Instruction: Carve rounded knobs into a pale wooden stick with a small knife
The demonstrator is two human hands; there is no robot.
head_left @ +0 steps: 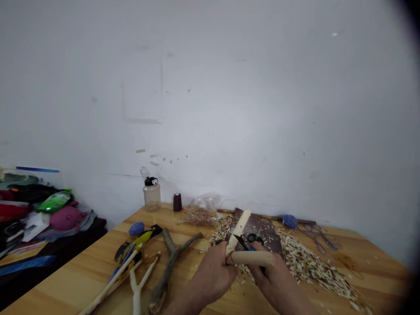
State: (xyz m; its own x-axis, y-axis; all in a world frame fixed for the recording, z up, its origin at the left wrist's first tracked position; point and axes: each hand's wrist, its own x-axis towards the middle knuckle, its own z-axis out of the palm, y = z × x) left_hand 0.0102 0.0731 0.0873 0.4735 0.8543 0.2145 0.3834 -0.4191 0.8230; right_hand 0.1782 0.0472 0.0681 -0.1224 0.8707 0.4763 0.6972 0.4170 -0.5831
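Note:
My left hand (217, 269) is closed around the base of a peeled, forked wooden stick (240, 226). One prong points up and away, the other runs to the right above my right hand. My right hand (271, 273) is closed on a knife, whose dark blade (241, 242) lies against the wood near the fork; a bit of blue shows by its handle. Beyond the hands, scissors (255, 237) with black handles rest on a dark brown sheet (271, 234) dotted with wood shavings.
Shavings (305, 258) spread over the right of the wooden table (82, 273). A barked forked branch (168, 271), a peeled fork (136, 288) and a yellow-black tool (144, 237) lie left. A bottle (152, 197), thread spool (177, 202) and blue yarn ball (290, 221) stand near the wall.

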